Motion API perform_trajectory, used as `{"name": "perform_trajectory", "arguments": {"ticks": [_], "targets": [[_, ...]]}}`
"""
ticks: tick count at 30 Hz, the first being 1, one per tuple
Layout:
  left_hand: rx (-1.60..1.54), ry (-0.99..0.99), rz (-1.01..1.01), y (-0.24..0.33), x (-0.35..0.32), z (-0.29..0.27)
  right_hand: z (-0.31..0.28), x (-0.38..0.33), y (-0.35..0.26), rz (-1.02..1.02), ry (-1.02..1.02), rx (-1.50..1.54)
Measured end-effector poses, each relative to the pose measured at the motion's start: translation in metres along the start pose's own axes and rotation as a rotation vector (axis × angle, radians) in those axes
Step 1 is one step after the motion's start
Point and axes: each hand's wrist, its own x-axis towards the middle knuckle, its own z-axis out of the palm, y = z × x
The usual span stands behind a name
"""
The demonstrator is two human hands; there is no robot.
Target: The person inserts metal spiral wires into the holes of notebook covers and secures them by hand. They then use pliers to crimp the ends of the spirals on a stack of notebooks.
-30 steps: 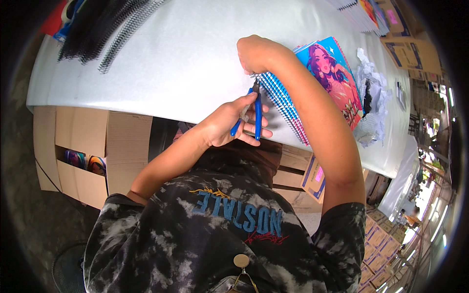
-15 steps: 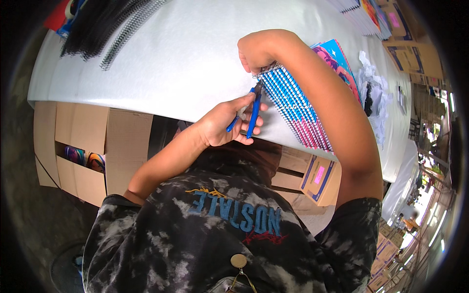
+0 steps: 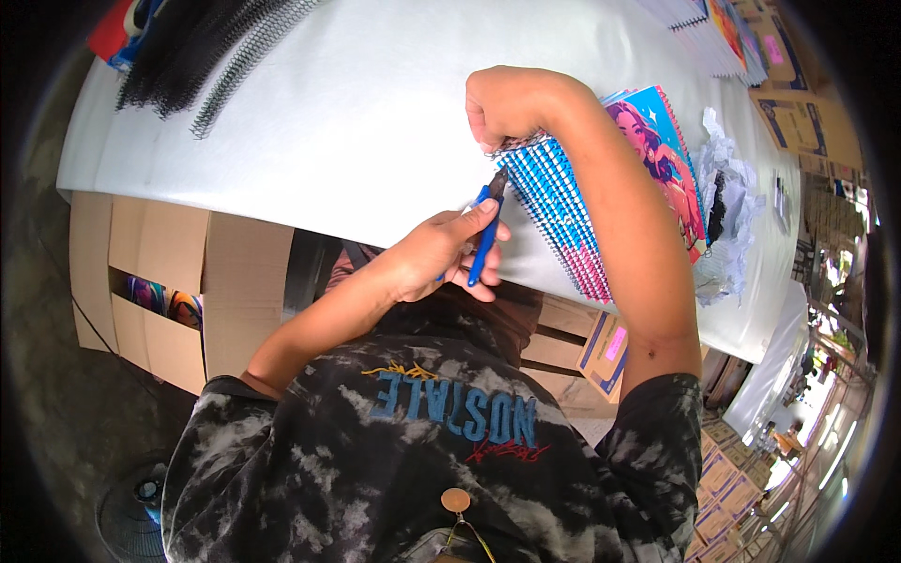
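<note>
My left hand point(image 3: 446, 251) is closed round blue-handled cutting pliers point(image 3: 485, 239). Their dark jaws touch or nearly touch the coil ends at the near-left corner of a fanned stack of spiral notebooks point(image 3: 563, 220). White, blue and pink coil spines lie side by side there. Over the stack reaches my right arm, its wrist bent. My right hand point(image 3: 507, 103) has its fingers curled down at the far end of the spines; what the fingertips pinch is hidden. Right of that arm shows a notebook cover point(image 3: 666, 174) with a pink and blue drawing.
Black plastic coils point(image 3: 202, 56) lie at the far left of the white table point(image 3: 328, 131). Crumpled pale plastic point(image 3: 737, 206) sits on the right. More notebooks point(image 3: 718, 38) are stacked far right, beside cardboard boxes point(image 3: 798, 122). An open carton point(image 3: 155, 244) stands below the left edge.
My right forearm has shifted left over the stack, baring more of the printed cover. The pliers have moved slightly down, and their jaws now tilt more to the right.
</note>
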Motion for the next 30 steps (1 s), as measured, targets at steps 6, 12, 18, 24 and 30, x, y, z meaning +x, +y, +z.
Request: {"name": "perform_trajectory", "arguments": {"ticks": [6,12,18,24,30], "targets": [[0.045,-0.062,0.058,0.003,0.008,-0.002,-0.001,-0.005,0.000,-0.004,0.034,0.036],[0.130,-0.009,-0.002,0.004,0.002,-0.006,0.000,-0.003,0.000,0.003,0.027,0.022],[0.133,-0.005,0.050,0.008,0.008,-0.010,-0.001,-0.007,-0.001,0.011,0.041,0.046],[0.168,0.000,0.039,0.006,-0.003,-0.007,-0.001,-0.004,0.000,0.035,0.040,0.021],[0.094,0.055,0.057,0.014,0.002,0.006,-0.003,-0.011,-0.002,0.012,0.058,0.053]]}}
